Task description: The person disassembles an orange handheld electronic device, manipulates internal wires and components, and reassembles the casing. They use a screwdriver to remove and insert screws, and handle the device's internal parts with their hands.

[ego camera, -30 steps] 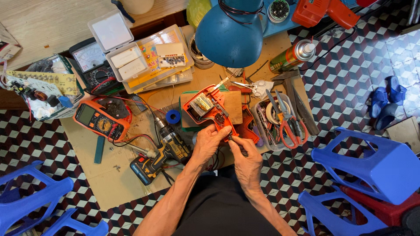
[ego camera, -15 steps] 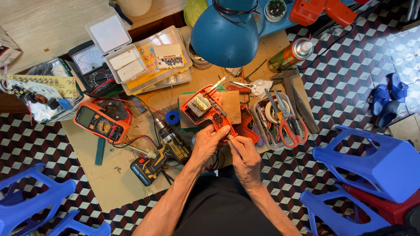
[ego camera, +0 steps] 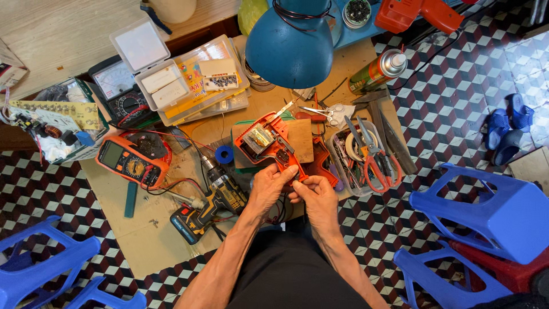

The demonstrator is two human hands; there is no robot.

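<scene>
Both hands work on an opened orange tool.

The left hand [ego camera: 267, 189] clasps the tool [ego camera: 269, 146] by its lower end; the right hand [ego camera: 315, 197] pinches something small beside it, too small to identify. The tool lies on a wooden block [ego camera: 300, 140], between a drill [ego camera: 214, 197] and a scissors tray [ego camera: 366, 157].
</scene>
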